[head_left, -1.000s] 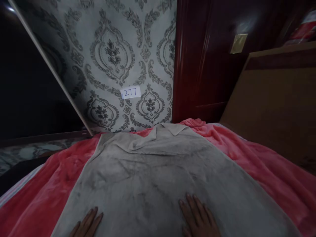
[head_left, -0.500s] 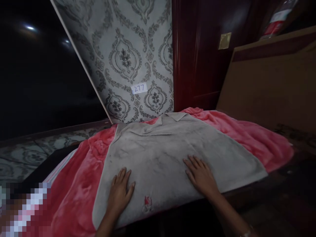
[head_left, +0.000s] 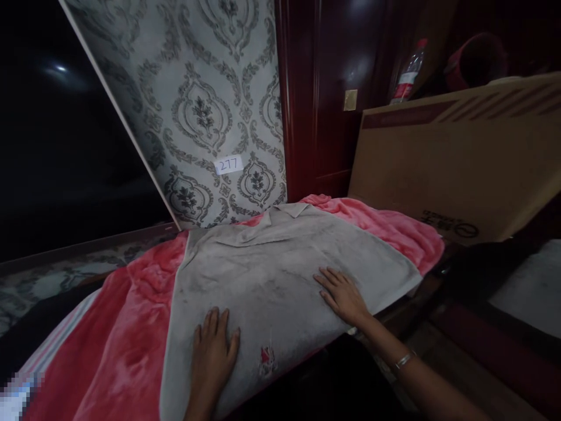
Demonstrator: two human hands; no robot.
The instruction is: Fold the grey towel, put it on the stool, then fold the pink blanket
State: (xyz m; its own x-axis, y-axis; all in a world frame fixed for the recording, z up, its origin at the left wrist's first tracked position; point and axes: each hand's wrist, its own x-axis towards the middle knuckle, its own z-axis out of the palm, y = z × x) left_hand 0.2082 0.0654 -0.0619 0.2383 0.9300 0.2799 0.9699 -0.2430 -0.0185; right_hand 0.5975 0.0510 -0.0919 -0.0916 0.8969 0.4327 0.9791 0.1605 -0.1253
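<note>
A grey towel-like cloth (head_left: 272, 292) lies spread over a red plush blanket (head_left: 135, 327), with a small red embroidered motif near its front edge. Its far edge is rumpled, and one corner there is folded over. My left hand (head_left: 214, 348) rests flat on the near left part of the cloth, fingers stretched out. On the right part, my right hand (head_left: 344, 297) lies palm down with its fingers spread. Neither hand grips anything. A bracelet circles my right wrist.
Behind stands a patterned wall (head_left: 205, 117) bearing a paper label (head_left: 228, 164) marked 277. A dark screen (head_left: 65, 146) is at left. A large cardboard box (head_left: 447, 164) stands at right, with a plastic bottle (head_left: 407, 79) and a roll of tape (head_left: 456, 67) at its top.
The view has swung to the right, showing more of the box and bottle. Both hands stay flat on the cloth in nearly the same places.
</note>
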